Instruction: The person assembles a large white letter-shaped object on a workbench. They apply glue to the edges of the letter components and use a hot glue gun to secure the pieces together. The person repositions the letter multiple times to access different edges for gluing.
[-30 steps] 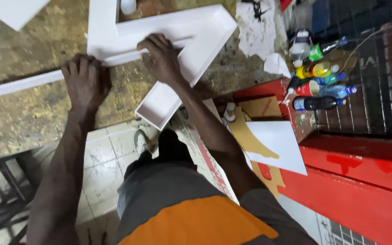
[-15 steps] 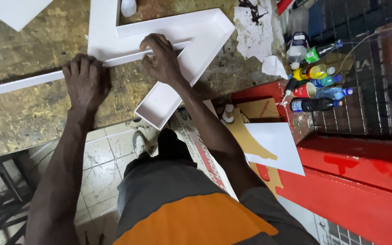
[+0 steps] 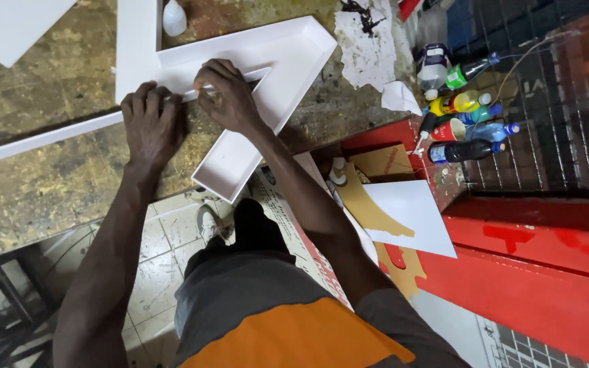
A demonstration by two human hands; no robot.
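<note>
Both hands stay put: left hand [image 3: 150,123] presses the white strip [image 3: 42,138] flat; right hand [image 3: 225,95] pinches it against the white tray-letter [image 3: 281,61].

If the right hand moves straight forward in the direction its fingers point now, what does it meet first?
The right hand points up-left across the white channel letter. It would probably first meet the letter's upright white bar; beyond that stands a small white bottle. Depth is unclear.

Bright, even overhead light, soft shadows (edges slightly stretched); far right side dim.
</note>
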